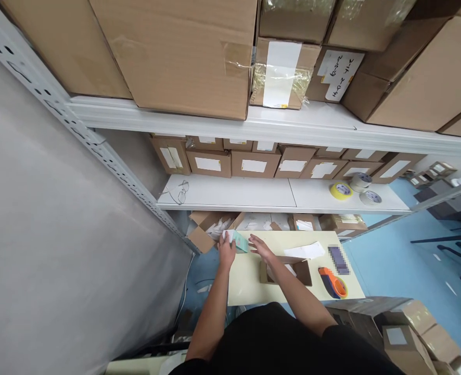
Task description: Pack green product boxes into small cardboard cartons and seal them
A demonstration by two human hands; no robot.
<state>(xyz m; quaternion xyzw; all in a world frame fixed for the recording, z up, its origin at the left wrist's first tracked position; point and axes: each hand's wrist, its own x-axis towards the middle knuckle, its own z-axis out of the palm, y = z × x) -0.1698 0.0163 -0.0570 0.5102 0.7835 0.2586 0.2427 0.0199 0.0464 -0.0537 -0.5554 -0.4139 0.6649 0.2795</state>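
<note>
A small mint-green and white box is at the back left of the cream table. My left hand is closed around its white left end. Just right of the box is my right hand, fingers spread and apart from it, with nothing in them. Below my right forearm stands an open brown cardboard box with some white paper inside. White paper sheets lie on the table behind it.
An orange tape dispenser and a blurred dark rectangle lie at the table's right. Above, a white shelf bears glasses, a yellow tape roll and labelled cartons. An open carton sits at the left.
</note>
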